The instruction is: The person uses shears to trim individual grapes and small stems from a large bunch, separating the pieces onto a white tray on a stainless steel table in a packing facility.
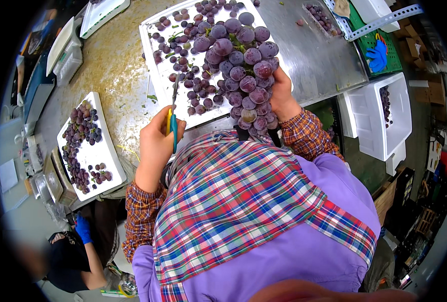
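Note:
A large bunch of purple grapes (246, 75) is held up by my right hand (282, 98), whose fingers reach behind it and are mostly hidden. My left hand (158, 138) grips a pair of scissors (173, 118) with yellow and teal handles. Their narrow blades point away from me, over the near left part of a white tray (155, 83). Loose grapes (185, 48) and small clusters lie scattered on that tray, with bits of green stem among them. The bunch hangs over the tray's near right part and past its near edge.
On the left stands a second white tray (114, 163) with grape clusters. A clear punnet of grapes (321, 20) sits at the far right, near a blue glove (378, 54) on a green crate. A white bin (384, 131) is at right. Lower left, a person wears a blue glove (83, 229).

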A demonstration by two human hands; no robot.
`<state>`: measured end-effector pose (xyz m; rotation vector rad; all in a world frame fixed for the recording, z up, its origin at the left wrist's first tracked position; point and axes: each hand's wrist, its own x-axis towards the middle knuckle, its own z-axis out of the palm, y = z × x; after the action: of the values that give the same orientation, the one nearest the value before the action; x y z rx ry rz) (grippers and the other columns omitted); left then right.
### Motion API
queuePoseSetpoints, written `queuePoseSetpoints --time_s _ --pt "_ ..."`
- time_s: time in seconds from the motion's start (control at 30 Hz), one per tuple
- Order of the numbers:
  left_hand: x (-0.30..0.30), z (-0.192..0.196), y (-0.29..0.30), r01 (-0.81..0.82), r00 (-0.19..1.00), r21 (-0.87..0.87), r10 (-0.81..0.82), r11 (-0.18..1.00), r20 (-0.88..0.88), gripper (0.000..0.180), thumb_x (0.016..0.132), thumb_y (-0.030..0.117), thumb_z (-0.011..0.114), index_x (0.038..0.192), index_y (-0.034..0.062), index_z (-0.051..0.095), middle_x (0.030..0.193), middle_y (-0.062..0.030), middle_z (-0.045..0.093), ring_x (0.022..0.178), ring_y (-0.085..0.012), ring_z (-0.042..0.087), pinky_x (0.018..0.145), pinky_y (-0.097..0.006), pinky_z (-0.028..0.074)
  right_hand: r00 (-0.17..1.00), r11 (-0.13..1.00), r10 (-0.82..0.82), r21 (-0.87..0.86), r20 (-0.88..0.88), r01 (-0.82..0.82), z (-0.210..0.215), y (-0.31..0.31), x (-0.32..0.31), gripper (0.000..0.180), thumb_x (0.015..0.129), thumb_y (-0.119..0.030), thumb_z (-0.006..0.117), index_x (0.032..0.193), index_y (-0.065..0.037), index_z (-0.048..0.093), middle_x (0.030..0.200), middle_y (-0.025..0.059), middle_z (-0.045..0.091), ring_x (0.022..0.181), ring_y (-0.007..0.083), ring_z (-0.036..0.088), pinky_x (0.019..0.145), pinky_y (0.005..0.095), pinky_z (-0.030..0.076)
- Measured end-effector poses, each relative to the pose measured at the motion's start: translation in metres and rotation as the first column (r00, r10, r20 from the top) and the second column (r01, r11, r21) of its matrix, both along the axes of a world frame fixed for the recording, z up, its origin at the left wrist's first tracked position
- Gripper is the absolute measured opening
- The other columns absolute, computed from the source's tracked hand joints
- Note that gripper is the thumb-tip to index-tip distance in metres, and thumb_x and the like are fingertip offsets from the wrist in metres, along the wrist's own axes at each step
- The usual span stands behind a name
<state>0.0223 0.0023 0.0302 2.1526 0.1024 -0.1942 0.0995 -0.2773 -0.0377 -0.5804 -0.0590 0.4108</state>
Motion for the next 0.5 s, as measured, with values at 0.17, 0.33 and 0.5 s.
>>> queuePoseSetpoints --time_s 0.17,0.33,0.5 --pt "-0.007 0.011 0.002 0.042 0.999 -0.102 -0.043 0.994 -0.009 0.041 0.084 0.005 0.068 0.123 0.0000 0.057 0.080 -0.0030 0.065 0.068 -0.0081 0.060 0.062 -0.021 0.049 0.998 0.989 0.062 0.134 0.031 -0.066 -0.005 0.002 0.004 0.050 0.101 -0.039 0.034 0.139 -0.007 0.038 0.134 0.0120 0.049 0.120 0.0271 0.052 0.102 0.0441 0.044" --pt "-0.003 0.049 0.006 0.175 0.982 0.200 -0.185 0.964 0.034 0.043 0.081 0.005 0.070 0.122 0.0016 0.058 0.078 -0.0068 0.063 0.068 -0.0098 0.060 0.065 -0.025 0.049 0.998 0.998 0.002 0.065 -0.067 0.003 0.006 0.010 0.002 0.051 0.098 -0.033 0.033 0.137 -0.001 0.039 0.135 0.0168 0.048 0.120 0.0316 0.052 0.103 0.0473 0.042" --pt "0.011 0.131 0.024 0.398 0.906 0.429 -0.420 0.811 -0.048 0.049 0.072 0.010 0.074 0.118 0.0011 0.059 0.082 -0.0174 0.064 0.066 -0.0283 0.062 0.062 -0.036 0.048 0.956 0.950 0.293 0.112 -0.005 -0.290 -0.008 0.000 0.003 0.049 0.100 -0.034 0.037 0.141 -0.008 0.035 0.136 0.0133 0.047 0.121 0.0277 0.051 0.104 0.0448 0.043"
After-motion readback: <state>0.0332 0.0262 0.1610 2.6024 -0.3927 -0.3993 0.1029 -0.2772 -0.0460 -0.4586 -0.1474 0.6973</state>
